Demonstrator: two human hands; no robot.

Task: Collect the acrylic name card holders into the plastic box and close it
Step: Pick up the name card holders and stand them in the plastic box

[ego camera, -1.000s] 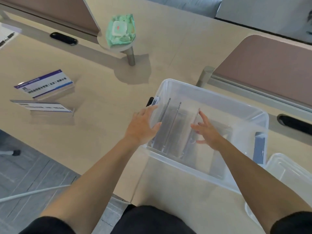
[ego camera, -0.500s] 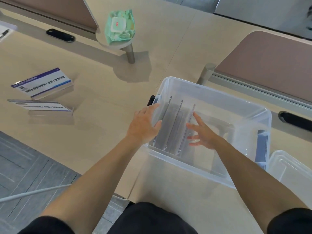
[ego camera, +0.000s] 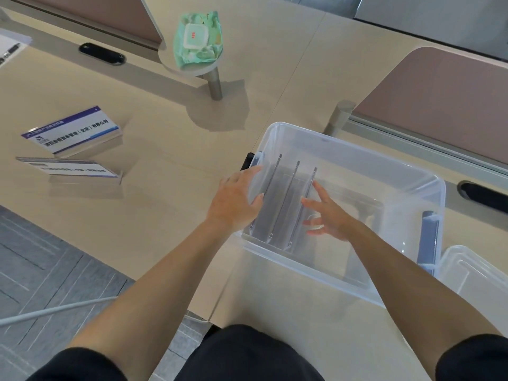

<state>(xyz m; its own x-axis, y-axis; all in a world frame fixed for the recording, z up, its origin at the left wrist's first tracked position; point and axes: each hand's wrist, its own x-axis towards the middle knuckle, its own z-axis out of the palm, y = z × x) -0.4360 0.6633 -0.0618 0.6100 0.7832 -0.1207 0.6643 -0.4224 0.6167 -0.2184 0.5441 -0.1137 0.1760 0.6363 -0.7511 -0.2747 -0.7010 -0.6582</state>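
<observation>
Holders: 3 in box, 2 outside.

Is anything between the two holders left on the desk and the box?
Nothing visible: bare desk lies between both holders and the open box. Only the left hand rests on its left wall.

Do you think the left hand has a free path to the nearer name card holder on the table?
Probably yes: the left hand rests on the plastic box's left rim, and only bare tabletop lies between it and the nearer name card holder.
</observation>
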